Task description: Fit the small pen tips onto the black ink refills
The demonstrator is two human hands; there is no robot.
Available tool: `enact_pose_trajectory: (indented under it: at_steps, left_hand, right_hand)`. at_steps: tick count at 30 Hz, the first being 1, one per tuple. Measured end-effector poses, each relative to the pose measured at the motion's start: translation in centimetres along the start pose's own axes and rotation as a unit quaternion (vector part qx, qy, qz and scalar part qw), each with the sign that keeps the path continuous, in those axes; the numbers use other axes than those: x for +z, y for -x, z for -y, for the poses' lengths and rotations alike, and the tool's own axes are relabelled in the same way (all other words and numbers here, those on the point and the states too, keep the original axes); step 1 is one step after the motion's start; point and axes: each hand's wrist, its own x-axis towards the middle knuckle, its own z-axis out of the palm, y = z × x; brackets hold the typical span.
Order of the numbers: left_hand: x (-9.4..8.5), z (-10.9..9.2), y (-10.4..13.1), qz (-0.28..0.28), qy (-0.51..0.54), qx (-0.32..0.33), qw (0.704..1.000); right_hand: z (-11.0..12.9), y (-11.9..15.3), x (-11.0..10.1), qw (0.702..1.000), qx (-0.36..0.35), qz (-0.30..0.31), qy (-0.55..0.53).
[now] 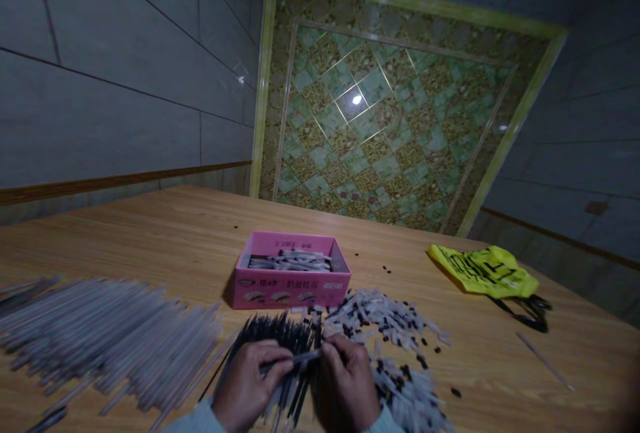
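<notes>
My left hand and my right hand are both closed on one slim pen, which lies nearly level between their fingertips. My left fingers pinch one end and my right fingers the other. Under and just behind my hands is a pile of dark, thin pen refills. On the left, many clear pen barrels lie side by side. Small clear and black pen caps or end pieces are scattered to the right, partly hidden by my right hand.
Behind the refills stands a pink box with several pens in it. A yellow bag with a black strap lies at the right, near a single thin stick. The wooden table meets tiled walls.
</notes>
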Motion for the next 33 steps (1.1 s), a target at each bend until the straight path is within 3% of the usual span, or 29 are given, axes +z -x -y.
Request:
enact_pose_trajectory:
  at_steps: [3, 5, 7, 8, 12, 16, 20, 24, 27, 29, 31, 33]
  left_hand:
    - [-0.6, 0.4, -0.4, -0.022, -0.039, 0.010, 0.999]
    - [-1.9, 0.9, -0.8, -0.074, -0.110, -0.013, 0.991]
    - [-3.8, 1.7, -1.1, -0.131, -0.220, -0.047, 0.965]
    - [-4.7, 2.1, -1.2, -0.131, -0.277, -0.070, 0.950]
    - [-7.4, 3.6, -1.2, -0.020, -0.372, -0.224, 0.901]
    - [-7.2, 4.2, -0.8, 0.033, -0.389, -0.254, 0.885]
    - [-6.1, 4.0, -0.7, 0.035, -0.394, -0.246, 0.885]
    - [-5.7, 3.7, -0.7, 0.035, -0.385, -0.247, 0.889]
    - [-5.8, 3.7, -0.8, 0.026, -0.376, -0.256, 0.890]
    - [-5.9, 3.6, -1.0, -0.009, -0.348, -0.245, 0.905]
    - [-5.7, 3.6, -1.3, -0.068, -0.250, -0.198, 0.945]
    - [-5.1, 3.3, -1.7, -0.113, -0.062, -0.154, 0.980]
  right_hand:
    - [-0.2, -0.1, 0.7, 0.989, 0.049, -0.053, -0.126]
    - [-0.1, -0.3, 0.8, 0.974, 0.071, -0.103, -0.187]
    - [0.1, -0.8, 0.3, 0.955, 0.103, -0.144, -0.237]
    - [0.2, -1.2, 0.0, 0.945, 0.119, -0.159, -0.261]
    - [0.7, -3.7, -1.4, 0.919, 0.130, -0.186, -0.322]
    - [0.6, -7.6, -1.7, 0.916, 0.106, -0.185, -0.341]
    - [0.6, -11.4, -0.9, 0.924, 0.102, -0.155, -0.334]
    - [0.8, -12.8, -0.5, 0.946, 0.091, -0.104, -0.295]
    - [0.4, -11.8, -0.7, 0.965, 0.075, -0.088, -0.237]
    - [-0.1, -10.3, -0.9, 0.977, 0.065, -0.079, -0.187]
    - [-0.7, -8.6, -1.2, 0.987, 0.059, -0.063, -0.133]
    - [-1.3, -6.8, -1.5, 0.995, 0.055, -0.036, -0.081]
